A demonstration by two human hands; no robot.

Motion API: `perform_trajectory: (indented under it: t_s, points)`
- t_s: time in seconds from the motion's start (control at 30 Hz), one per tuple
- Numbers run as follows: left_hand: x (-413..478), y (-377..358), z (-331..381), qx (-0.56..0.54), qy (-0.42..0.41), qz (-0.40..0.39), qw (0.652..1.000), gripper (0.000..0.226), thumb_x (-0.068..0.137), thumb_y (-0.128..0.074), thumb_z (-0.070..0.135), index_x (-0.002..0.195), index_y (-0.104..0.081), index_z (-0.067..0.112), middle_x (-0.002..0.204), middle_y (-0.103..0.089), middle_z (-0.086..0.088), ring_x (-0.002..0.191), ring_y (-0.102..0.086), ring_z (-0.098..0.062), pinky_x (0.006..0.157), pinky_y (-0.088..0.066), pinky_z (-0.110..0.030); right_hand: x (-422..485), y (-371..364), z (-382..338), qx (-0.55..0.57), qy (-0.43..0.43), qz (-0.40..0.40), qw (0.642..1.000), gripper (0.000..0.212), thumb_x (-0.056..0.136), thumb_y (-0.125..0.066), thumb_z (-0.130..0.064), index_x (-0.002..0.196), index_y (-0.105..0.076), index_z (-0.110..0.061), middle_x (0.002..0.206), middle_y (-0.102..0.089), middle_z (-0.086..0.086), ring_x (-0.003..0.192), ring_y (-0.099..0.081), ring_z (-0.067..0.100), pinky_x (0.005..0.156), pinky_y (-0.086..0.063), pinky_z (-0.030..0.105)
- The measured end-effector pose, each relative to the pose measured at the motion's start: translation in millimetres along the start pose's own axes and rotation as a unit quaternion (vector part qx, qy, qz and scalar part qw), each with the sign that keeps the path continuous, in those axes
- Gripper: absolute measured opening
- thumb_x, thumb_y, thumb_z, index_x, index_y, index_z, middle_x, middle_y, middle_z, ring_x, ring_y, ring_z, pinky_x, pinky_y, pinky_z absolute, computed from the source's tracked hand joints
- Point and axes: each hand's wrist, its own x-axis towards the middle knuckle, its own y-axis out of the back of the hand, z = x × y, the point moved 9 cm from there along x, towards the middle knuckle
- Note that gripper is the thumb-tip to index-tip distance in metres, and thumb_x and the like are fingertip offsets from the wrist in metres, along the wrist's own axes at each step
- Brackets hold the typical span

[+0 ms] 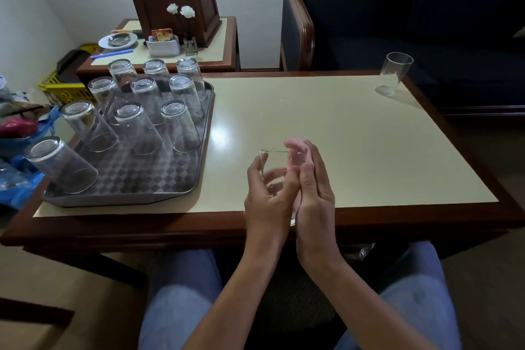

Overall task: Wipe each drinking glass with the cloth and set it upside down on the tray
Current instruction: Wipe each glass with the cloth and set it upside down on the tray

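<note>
1. Currently the left hand (267, 190) curls its fingers round a clear, straight-sided drinking glass (274, 162), held above the near edge of the cream-topped wooden table (341, 128), probably to steady it for rubbing.
2. The right hand (314, 193) lies nearly straight-fingered, pressing a soft pink cloth (297, 143) flat against the glass's right side; wiping looks to be under way.
3. Ten clear inverted glasses (133, 125) stand mouth-down on the grey chequered metal tray (204, 133) to the left, presumably to drain.
4. One upright clear glass (393, 74) waits at the far right corner, seemingly unwiped.
</note>
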Motion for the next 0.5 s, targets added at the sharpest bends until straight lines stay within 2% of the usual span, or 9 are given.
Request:
perform_trajectory:
  t_s: [0.07,0.13,0.2,0.27,0.37,0.43,0.5]
  points:
    - [0.4,-2.0,-2.4,-0.017,0.017,0.001,1.0,0.08,0.071,-0.082,0.057,0.138,-0.043,0.037,0.119,-0.066,0.007,0.103,-0.071,-0.008,0.075,-0.062,-0.03,-2.4,1.6,3.8,0.003,0.005,0.014,1.0,0.035,0.108,-0.033,-0.034,0.125,-0.061,-0.047,0.141,-0.058,-0.012,0.129,-0.057,0.015,0.109,-0.046,0.051]
    - [2.5,-1.0,-1.7,-0.037,0.033,0.007,0.999,0.081,0.065,-0.087,0.052,0.134,-0.047,0.034,0.123,-0.059,0.005,0.104,-0.068,-0.007,0.064,-0.057,-0.017,-5.4,0.9,9.9,0.006,0.007,-0.007,1.0,0.038,0.107,-0.032,-0.034,0.136,-0.056,-0.038,0.147,-0.054,-0.011,0.139,-0.047,0.01,0.116,-0.039,0.044]
    - [6.3,1.8,-8.8,-0.067,0.065,0.005,0.996,0.08,0.059,-0.091,0.053,0.127,-0.052,0.035,0.125,-0.06,0.0,0.107,-0.069,-0.015,0.068,-0.057,-0.023,-8.6,1.6,16.1,0.002,0.005,-0.027,1.0,0.041,0.106,-0.034,-0.031,0.144,-0.05,-0.031,0.151,-0.05,-0.01,0.142,-0.043,0.007,0.117,-0.038,0.035]
    - [8.6,-2.4,-13.8,-0.089,0.086,-0.027,0.992,0.076,0.062,-0.088,0.052,0.126,-0.054,0.032,0.123,-0.067,-0.004,0.102,-0.074,-0.018,0.073,-0.059,-0.031,-7.0,6.0,20.3,0.004,-0.019,-0.031,0.999,0.04,0.106,-0.035,-0.031,0.143,-0.052,-0.03,0.147,-0.055,-0.006,0.135,-0.052,0.008,0.107,-0.048,0.029]
    - [6.1,-15.3,-9.8,-0.072,0.071,-0.092,0.991,0.067,0.072,-0.077,0.044,0.131,-0.055,0.021,0.121,-0.07,-0.01,0.098,-0.075,-0.015,0.068,-0.059,-0.028,2.6,11.2,20.7,0.02,-0.046,-0.032,0.998,0.038,0.109,-0.033,-0.028,0.136,-0.06,-0.023,0.133,-0.067,-0.002,0.12,-0.065,0.013,0.093,-0.058,0.033]
    - [9.4,-14.7,-6.9,-0.056,0.056,-0.092,0.993,0.066,0.074,-0.076,0.043,0.131,-0.057,0.018,0.119,-0.069,-0.015,0.094,-0.075,-0.014,0.064,-0.059,-0.026,4.6,12.5,19.7,0.046,-0.055,-0.021,0.997,0.038,0.108,-0.034,-0.027,0.138,-0.057,-0.023,0.133,-0.066,-0.001,0.113,-0.069,0.012,0.078,-0.06,0.026]
    - [15.3,-7.7,-6.1,-0.018,0.039,-0.058,0.997,0.069,0.074,-0.081,0.052,0.132,-0.059,0.022,0.118,-0.069,-0.012,0.095,-0.075,-0.014,0.071,-0.062,-0.032,0.1,10.7,17.1,0.047,-0.044,-0.015,0.998,0.039,0.107,-0.036,-0.028,0.142,-0.051,-0.037,0.142,-0.059,-0.006,0.11,-0.069,0.005,0.076,-0.058,0.023]
